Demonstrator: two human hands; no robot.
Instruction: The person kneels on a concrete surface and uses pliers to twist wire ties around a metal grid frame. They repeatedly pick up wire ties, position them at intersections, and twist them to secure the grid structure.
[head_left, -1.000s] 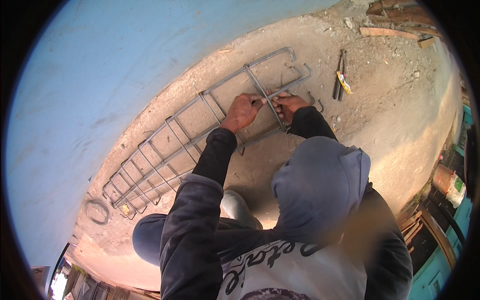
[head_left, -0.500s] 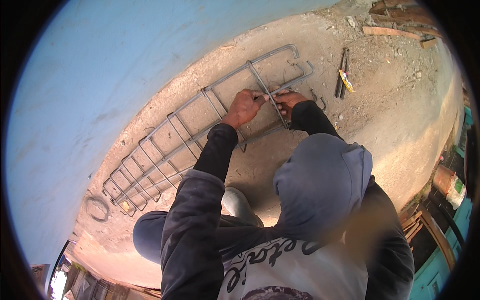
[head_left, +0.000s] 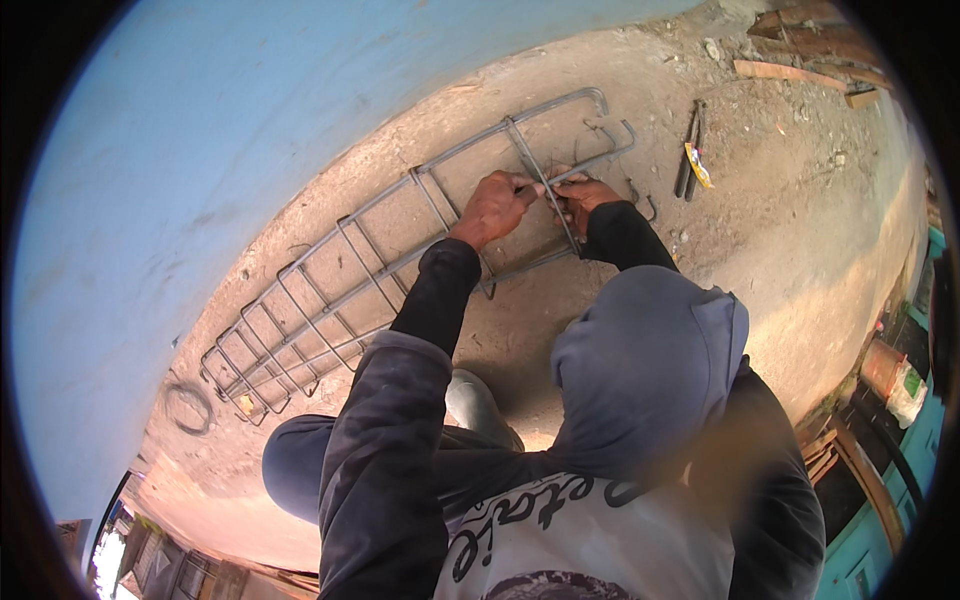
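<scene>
A long rebar cage (head_left: 378, 278) of steel bars and square stirrups lies on the ground along the wall. Both hands meet at its upper right part, where a stirrup crosses a lengthwise bar. My left hand (head_left: 496, 208) is closed in a pinch just left of that crossing; whatever its fingertips hold is too small to make out. On the other side, my right hand (head_left: 588, 200) has its fingers bent round the bar at the crossing, partly hidden behind the stirrup. Thin wire ends (head_left: 600, 128) stick out near the hooked bar ends beyond the right hand.
A blue wall (head_left: 200, 150) rises along the left. Long-handled pincers (head_left: 690, 150) with a yellow wrapper lie on the ground at right. A wire coil (head_left: 188, 408) rests near the cage's far left end. Wood pieces (head_left: 790, 72) lie at the upper right, and a bucket (head_left: 882, 368) stands at far right.
The view has shifted slightly. Both hands stay at the same crossing, with the left fingers turned a little; the cage keeps its place.
</scene>
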